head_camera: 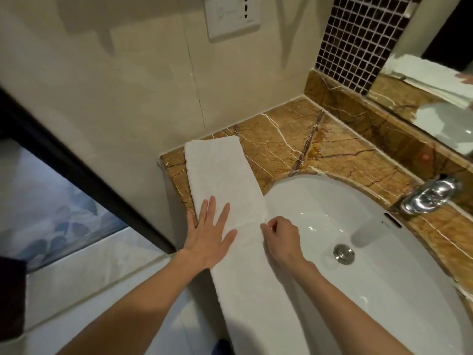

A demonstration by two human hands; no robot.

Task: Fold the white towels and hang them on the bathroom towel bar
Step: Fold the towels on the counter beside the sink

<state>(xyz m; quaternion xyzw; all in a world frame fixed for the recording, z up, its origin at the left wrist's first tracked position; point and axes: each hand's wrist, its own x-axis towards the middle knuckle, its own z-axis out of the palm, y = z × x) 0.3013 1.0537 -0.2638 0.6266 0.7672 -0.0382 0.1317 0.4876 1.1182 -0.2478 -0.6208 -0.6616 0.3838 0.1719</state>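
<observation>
— Where is it lying?

— The white towel (225, 180) is folded into a long, narrow strip. Its far end rests on the marble tabletop (294, 139) close to the wall, and the rest runs back toward me along the left rim of the sink (384, 252).

— And your hands?

— My left hand (207, 234) is flat on the strip, fingers straight and spread, pressing it down near its left edge. My right hand (281, 237) has its fingers curled, and the thumb and fingertips pinch the towel's right edge just where it meets the basin.

— How do you expect it to handle?

— Soft and limp, I'd say, and light. It looks like terry cloth, with no stiffness, so any part I don't support will sag. The layers may also slide apart if I lift by one layer only.

— So where would you take hold?

— Through all the layers at once, at an edge or corner, never in the middle of a face. For the next fold I'd pin the strip with the flat palm and bring an end over. The glazed rim looks slick, so the near part could slip into the bowl.

— And the bar?

— I can't see it from here.
</observation>
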